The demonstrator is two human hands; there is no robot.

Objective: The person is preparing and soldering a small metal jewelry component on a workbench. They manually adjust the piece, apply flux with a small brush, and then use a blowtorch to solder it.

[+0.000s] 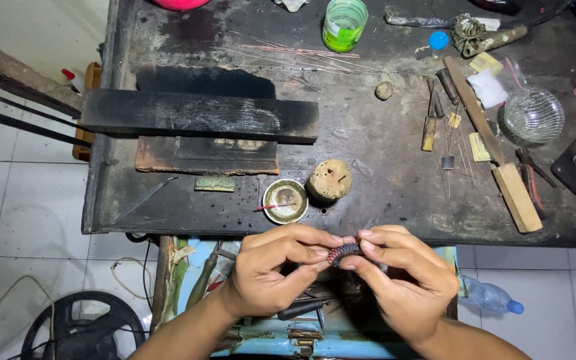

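your left hand and right hand pinch a small beaded ring between closed fingertips, at 6 o'clock from the metal dish; step: adjusting it; keep grip steady.

small dish left of cork stump; both on workbench

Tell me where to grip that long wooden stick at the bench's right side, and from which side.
Best guess: grip the wooden stick at its thick pale block end, nearest the bench's front edge, coming from above. It lies flat and diagonal, and its thin upper end runs among small tools beside the glass bowl.
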